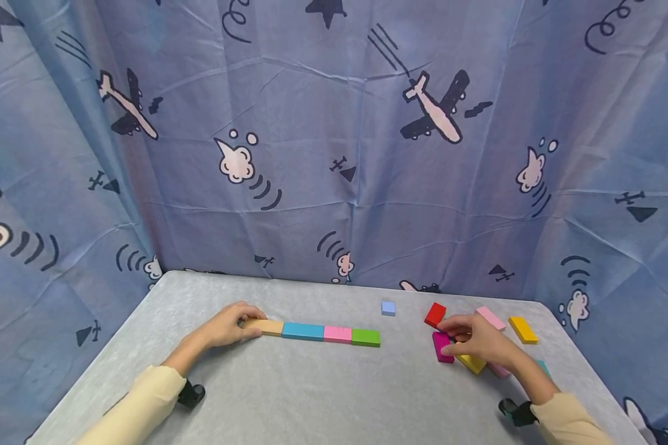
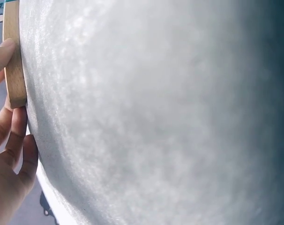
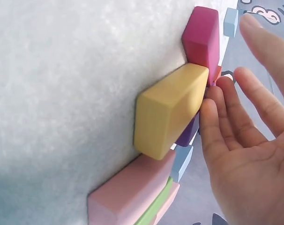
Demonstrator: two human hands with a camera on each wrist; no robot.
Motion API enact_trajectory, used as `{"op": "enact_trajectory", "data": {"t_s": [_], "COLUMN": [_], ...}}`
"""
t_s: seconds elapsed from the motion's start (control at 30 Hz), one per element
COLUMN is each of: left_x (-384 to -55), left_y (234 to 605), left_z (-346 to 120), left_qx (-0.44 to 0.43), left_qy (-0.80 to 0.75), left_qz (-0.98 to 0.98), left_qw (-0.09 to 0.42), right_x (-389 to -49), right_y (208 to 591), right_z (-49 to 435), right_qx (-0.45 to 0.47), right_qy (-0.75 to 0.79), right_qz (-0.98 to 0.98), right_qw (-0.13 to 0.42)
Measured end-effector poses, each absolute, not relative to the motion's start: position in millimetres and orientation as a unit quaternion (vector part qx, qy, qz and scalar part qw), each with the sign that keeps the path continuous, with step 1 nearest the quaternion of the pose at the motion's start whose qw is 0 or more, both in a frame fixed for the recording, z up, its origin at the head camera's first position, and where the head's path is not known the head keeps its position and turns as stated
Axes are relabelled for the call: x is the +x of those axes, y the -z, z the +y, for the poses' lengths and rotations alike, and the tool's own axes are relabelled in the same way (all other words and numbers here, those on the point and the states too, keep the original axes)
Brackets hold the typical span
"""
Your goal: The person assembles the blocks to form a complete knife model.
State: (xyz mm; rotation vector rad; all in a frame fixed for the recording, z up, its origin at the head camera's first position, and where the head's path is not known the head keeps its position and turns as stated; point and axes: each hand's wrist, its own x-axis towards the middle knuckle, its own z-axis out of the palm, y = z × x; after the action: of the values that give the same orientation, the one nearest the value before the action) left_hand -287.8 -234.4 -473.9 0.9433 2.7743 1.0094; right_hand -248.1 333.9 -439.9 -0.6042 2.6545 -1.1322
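A row of blocks lies on the table, end to end: a tan wooden block, a blue block, a pink block and a green block. My left hand holds the row's tan end between thumb and fingers; the left wrist view shows the thumb on that wooden block. Over the loose blocks at the right, my right hand has its thumb and fingers spread around a magenta block. In the right wrist view nothing is in its grasp. Beneath it sits a yellow block.
A small light-blue block stands behind the row. Near the right hand lie a red block, a pink block, another yellow block and a partly hidden dusty-pink block. A patterned curtain hangs behind the table.
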Motion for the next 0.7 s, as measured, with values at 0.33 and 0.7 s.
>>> {"op": "enact_trajectory", "data": {"t_s": [0.33, 0.7], "left_x": [-287.4, -287.0], "left_y": [473.7, 474.1], "left_z": [-234.0, -233.7], "left_qx": [0.306, 0.298], "left_qy": [-0.324, -0.325], "left_qz": [0.895, 0.897], "left_qw": [0.019, 0.024], "right_x": [-247.9, -245.1], "right_y": [444.3, 444.4], "right_z": [330.3, 326.8], "right_qx": [-0.196, -0.177], "right_qy": [0.351, 0.331], "right_qz": [0.912, 0.923], "right_qw": [0.086, 0.084]}}
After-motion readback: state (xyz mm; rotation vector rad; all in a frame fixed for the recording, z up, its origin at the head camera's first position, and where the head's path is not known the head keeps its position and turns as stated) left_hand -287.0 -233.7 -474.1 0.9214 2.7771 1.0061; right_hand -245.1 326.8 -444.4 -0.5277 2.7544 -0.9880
